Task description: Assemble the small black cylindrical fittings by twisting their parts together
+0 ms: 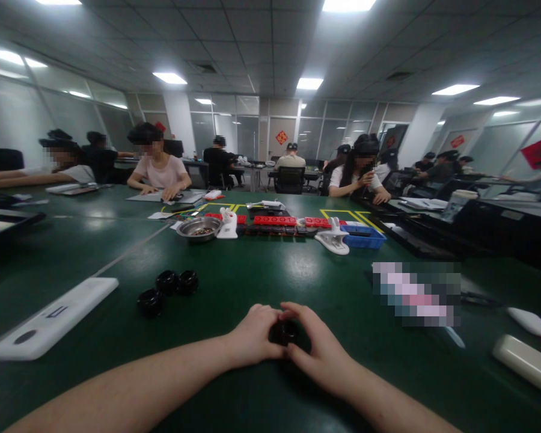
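Note:
Both my hands meet at the near middle of the green table [261, 270]. My left hand [252, 337] and my right hand [318, 349] have their fingers curled round one small black ring-shaped part [285, 331], which rests on or just above the table between them. Three more black ring parts [168, 290] lie in a loose group to the left, a hand's length away from my left hand.
A long white flat device [49, 319] lies at the near left. White objects [525, 358] lie at the near right. Farther back stand a metal bowl [199, 228], red strips [275, 221], a blue bin [364, 236] and white tools [333, 240]. Several people sit at the far side.

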Action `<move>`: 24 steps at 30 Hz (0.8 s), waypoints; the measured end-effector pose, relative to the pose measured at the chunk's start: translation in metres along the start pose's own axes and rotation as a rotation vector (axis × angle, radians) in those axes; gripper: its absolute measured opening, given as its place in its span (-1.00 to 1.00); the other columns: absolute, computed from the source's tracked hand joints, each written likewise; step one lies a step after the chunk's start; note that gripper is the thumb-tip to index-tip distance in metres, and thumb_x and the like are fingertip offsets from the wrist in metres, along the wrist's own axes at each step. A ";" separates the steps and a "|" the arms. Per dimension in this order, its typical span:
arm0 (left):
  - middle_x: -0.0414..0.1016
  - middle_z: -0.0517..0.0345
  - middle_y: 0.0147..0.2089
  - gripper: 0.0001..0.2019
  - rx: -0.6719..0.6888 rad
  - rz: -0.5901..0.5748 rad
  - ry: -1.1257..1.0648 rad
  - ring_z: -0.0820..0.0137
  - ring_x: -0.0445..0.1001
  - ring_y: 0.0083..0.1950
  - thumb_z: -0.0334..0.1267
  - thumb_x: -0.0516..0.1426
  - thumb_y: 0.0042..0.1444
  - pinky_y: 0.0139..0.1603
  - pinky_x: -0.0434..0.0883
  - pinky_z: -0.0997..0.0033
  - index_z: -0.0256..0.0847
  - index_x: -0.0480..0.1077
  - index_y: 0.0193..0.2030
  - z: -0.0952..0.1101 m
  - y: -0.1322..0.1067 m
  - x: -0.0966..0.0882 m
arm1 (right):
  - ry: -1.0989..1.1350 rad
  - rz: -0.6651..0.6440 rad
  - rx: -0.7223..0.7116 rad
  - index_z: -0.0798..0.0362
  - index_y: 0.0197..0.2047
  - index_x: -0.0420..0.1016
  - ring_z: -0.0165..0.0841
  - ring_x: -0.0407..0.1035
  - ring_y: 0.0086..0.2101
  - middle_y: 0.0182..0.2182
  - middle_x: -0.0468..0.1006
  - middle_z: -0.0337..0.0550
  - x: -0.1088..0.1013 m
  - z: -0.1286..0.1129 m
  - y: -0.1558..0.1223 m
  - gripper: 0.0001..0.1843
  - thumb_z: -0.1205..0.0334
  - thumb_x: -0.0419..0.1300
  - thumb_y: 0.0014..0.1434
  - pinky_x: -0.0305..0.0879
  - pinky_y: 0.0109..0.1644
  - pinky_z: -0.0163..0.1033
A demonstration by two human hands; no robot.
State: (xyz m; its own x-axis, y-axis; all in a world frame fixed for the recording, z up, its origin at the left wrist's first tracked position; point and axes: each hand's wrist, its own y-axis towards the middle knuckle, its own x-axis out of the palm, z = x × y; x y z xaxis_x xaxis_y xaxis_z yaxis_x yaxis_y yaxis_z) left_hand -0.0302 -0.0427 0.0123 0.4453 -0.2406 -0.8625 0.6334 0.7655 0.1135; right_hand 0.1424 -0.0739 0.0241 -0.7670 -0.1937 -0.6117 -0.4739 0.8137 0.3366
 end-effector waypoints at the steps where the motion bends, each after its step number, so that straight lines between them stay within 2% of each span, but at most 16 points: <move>1: 0.41 0.18 -0.33 -0.70 -0.001 0.006 0.003 0.30 0.36 -0.27 -0.06 0.20 -0.13 -0.20 0.20 0.37 -0.21 0.35 -0.31 0.000 0.000 0.000 | -0.008 0.015 0.009 0.06 0.09 0.14 -0.24 0.23 -0.01 -0.02 0.34 -0.04 0.000 -0.001 0.000 -0.37 0.48 0.12 -0.10 0.15 0.10 -0.06; 6: 0.37 0.21 -0.40 -0.67 0.008 0.035 0.019 0.35 0.32 -0.34 0.02 0.20 -0.14 -0.26 0.18 0.40 -0.23 0.32 -0.40 -0.001 0.001 0.001 | -0.058 0.104 0.093 0.07 0.07 0.15 -0.21 0.28 -0.09 -0.12 0.36 -0.05 0.002 0.001 0.001 -0.38 0.37 0.21 -0.09 0.20 0.03 -0.03; 10: 0.34 0.27 -0.45 -0.72 -0.033 0.042 -0.044 0.42 0.28 -0.39 -0.07 0.22 -0.17 -0.30 0.16 0.45 -0.24 0.33 -0.43 -0.001 0.001 0.002 | -0.047 0.100 0.107 0.04 0.05 0.17 -0.26 0.31 -0.16 -0.19 0.39 -0.12 0.005 0.005 0.002 -0.41 0.42 0.18 -0.09 0.23 -0.01 -0.09; 18: 0.16 0.39 -0.63 -0.80 -0.179 -0.022 -0.292 0.54 0.14 -0.55 -0.24 0.23 -0.21 -0.53 0.05 0.57 -0.26 0.27 -0.53 -0.002 0.001 0.004 | -0.021 0.098 0.070 0.03 0.06 0.14 -0.27 0.29 -0.12 -0.17 0.37 -0.11 0.004 0.003 0.001 -0.42 0.47 0.11 -0.07 0.20 0.02 -0.08; 24: 0.14 0.42 -0.64 -0.78 -0.163 -0.021 -0.303 0.55 0.15 -0.54 -0.22 0.25 -0.21 -0.44 0.10 0.57 -0.25 0.28 -0.52 -0.003 0.002 0.003 | -0.063 0.119 0.115 0.07 0.02 0.20 -0.23 0.28 -0.12 -0.16 0.36 -0.08 0.005 0.004 0.002 -0.43 0.39 0.20 -0.11 0.20 0.02 -0.07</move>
State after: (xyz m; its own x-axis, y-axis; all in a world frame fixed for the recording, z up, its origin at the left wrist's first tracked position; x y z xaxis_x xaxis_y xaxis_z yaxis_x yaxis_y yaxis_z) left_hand -0.0293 -0.0405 0.0081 0.6166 -0.4052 -0.6750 0.5458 0.8379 -0.0044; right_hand 0.1394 -0.0707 0.0190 -0.7845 -0.0608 -0.6171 -0.3263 0.8867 0.3275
